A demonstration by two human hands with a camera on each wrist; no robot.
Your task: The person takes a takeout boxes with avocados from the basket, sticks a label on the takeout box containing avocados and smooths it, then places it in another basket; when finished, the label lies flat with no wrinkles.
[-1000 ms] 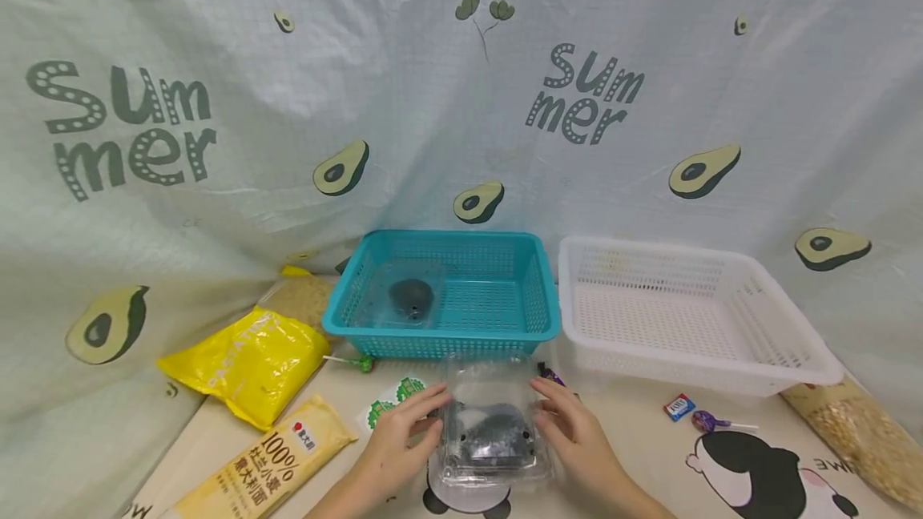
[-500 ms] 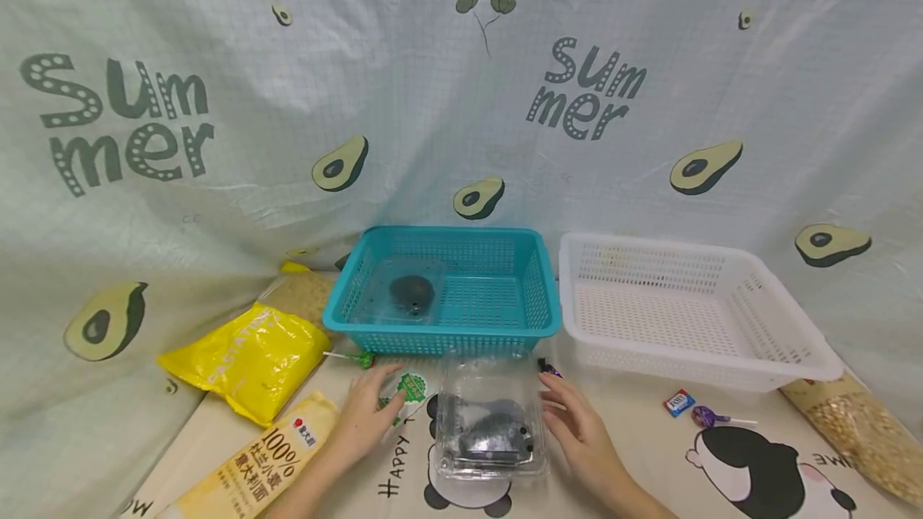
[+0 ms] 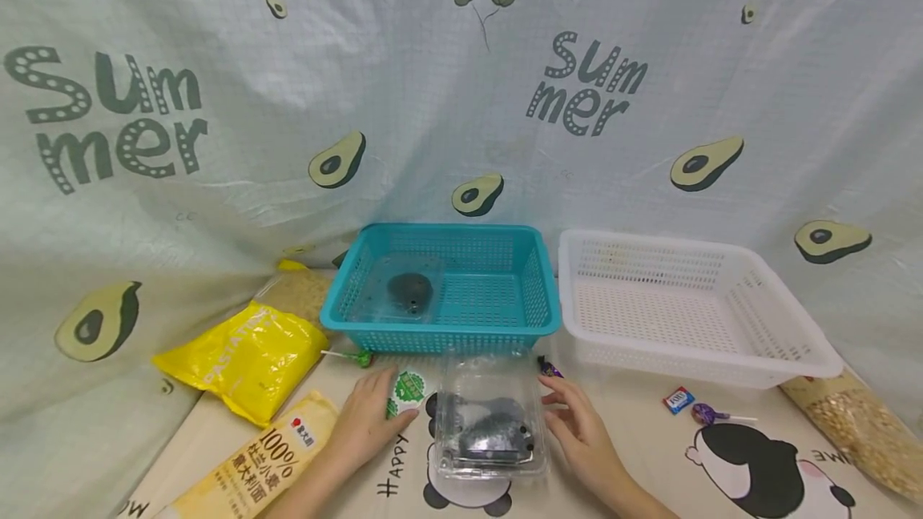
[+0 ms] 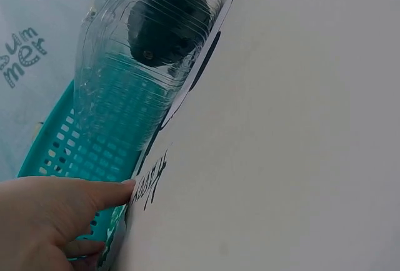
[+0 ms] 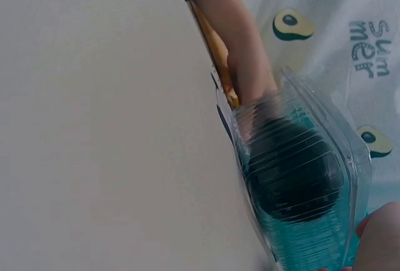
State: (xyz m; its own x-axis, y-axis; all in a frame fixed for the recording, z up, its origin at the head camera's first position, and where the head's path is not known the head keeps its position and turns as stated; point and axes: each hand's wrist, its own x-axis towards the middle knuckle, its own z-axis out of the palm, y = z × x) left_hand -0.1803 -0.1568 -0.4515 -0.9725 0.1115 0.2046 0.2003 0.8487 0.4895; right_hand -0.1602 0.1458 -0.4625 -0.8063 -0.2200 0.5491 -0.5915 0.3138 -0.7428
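A clear plastic clamshell box (image 3: 493, 415) with a dark rounded thing inside stands on the table between both hands. My left hand (image 3: 366, 415) lies left of it, over the edge of some round green-and-white stickers (image 3: 409, 388); its thumb is spread away from the fingers. Part of the stickers is hidden under that hand. My right hand (image 3: 577, 423) stays beside the box's right wall, fingers loosely bent, fingertips close to the plastic. In the right wrist view the clamshell box (image 5: 300, 171) shows ridged walls around the dark thing.
Behind are a teal basket (image 3: 440, 343), holding another clear box (image 3: 375, 287), and a white basket (image 3: 678, 363). Yellow pasta bag (image 3: 252, 359) and noodle packet (image 3: 267, 455) lie left. Lollipops (image 3: 364, 359) (image 3: 705, 414), a small candy (image 3: 678, 400) and a grain bag (image 3: 858, 431) lie around.
My left hand has left the clamshell box and moved left onto the stickers. The right hand has drawn slightly away from the box's side. The box stays nearly in place.
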